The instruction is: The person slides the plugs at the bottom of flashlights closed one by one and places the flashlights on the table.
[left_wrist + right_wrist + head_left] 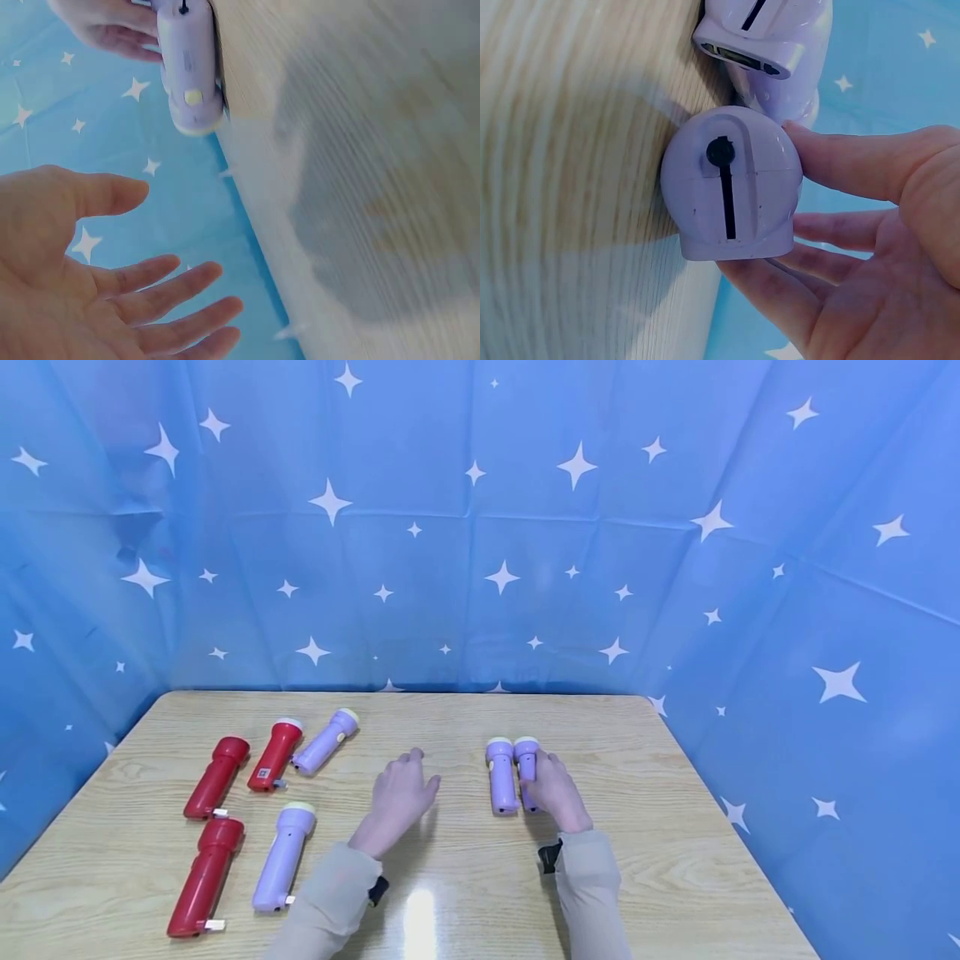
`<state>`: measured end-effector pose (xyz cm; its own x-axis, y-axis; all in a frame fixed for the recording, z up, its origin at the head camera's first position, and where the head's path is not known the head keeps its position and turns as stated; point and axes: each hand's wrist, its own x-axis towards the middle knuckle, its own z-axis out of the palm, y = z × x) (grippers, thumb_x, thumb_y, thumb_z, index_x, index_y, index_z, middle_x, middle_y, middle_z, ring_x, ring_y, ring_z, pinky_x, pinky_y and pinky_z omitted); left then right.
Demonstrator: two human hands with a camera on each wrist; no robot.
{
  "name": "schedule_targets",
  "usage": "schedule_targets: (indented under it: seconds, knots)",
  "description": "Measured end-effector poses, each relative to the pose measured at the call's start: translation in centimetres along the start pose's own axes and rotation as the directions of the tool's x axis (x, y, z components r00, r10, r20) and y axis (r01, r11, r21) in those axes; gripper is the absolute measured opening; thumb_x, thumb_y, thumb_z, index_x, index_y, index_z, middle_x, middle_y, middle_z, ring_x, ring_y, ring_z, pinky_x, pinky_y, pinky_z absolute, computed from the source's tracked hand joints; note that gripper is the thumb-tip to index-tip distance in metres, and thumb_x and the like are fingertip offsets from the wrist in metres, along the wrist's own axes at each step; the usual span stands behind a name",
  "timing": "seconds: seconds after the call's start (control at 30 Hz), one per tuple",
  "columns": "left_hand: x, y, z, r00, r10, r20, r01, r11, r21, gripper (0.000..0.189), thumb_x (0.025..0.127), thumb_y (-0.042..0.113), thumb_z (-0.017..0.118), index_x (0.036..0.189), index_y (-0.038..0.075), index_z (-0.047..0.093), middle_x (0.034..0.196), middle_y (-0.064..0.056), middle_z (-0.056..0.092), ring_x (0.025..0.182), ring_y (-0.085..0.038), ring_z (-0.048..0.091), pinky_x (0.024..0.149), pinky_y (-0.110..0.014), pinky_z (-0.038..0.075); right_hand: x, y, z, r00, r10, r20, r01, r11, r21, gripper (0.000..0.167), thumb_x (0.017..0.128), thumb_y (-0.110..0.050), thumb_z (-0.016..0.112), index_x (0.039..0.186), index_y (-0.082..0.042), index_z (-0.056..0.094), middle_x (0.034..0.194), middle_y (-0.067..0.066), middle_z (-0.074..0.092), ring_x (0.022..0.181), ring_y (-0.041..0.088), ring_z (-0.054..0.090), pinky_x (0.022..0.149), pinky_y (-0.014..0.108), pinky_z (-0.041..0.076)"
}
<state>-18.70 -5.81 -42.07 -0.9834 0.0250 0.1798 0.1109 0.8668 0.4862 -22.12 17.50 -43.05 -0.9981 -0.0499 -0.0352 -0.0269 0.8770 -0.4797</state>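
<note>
Two purple flashlights lie side by side on the right half of the table. My right hand (557,789) holds the right-hand flashlight (527,764) between thumb and fingers; in the right wrist view its rounded end with a black slot faces the camera. Just left of it, the other flashlight (501,777) lies close alongside, its end partly cut off at the top of that view. My left hand (401,793) hovers over the middle of the table, fingers spread and holding nothing. The left wrist view shows that hand's open palm (82,285).
On the left lie three red flashlights, one at the back (275,756), one at far left (217,777) and one in front (206,877). Two more purple flashlights lie beside them, one behind (326,742) and one nearer (285,856). A blue star-patterned curtain (420,552) surrounds the wooden table (675,877).
</note>
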Motion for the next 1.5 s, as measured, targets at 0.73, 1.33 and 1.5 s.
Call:
schedule_targets:
  seconds: [0.73,1.33,1.5]
  knots:
    - [-5.1,-7.3,-5.1,0.964,-0.253,0.079,0.223,0.935,0.274,0.072,0.081,0.024,0.067,0.136,-0.01,0.035,0.128,-0.041,0.041,0.118,-0.064,0.035,0.088,-0.071,0.037,-0.1,0.0,0.3,1.0,-0.011,0.0,0.011,1.0,0.023,0.053,0.088,-0.01,0.063,0.135,0.006,0.044,0.125,0.028,0.054,0.116,0.039,0.054,0.096,0.052,0.046]
    - [-7.6,-10.6,-7.9,0.886,-0.367,0.285,0.321,0.927,0.195,0.073,0.076,0.025,0.073,0.115,-0.027,0.039,0.089,-0.031,0.057,0.077,-0.039,0.059,0.063,-0.045,0.052,0.0,0.0,0.1,1.0,-0.028,-0.007,0.028,1.0,0.002,0.054,0.088,-0.011,0.064,0.134,0.008,0.044,0.124,0.028,0.055,0.113,0.038,0.055,0.094,0.051,0.046]
    - [-8.1,-10.5,-7.9,0.864,-0.405,0.299,0.362,0.913,0.189,0.049,0.075,0.02,0.074,0.096,-0.018,0.052,0.077,-0.019,0.054,0.066,-0.028,0.055,0.056,-0.036,0.049,0.0,0.2,0.1,0.999,-0.035,-0.01,0.035,0.999,-0.003,0.052,0.087,-0.009,0.064,0.133,0.007,0.046,0.123,0.026,0.057,0.114,0.038,0.055,0.094,0.051,0.046]
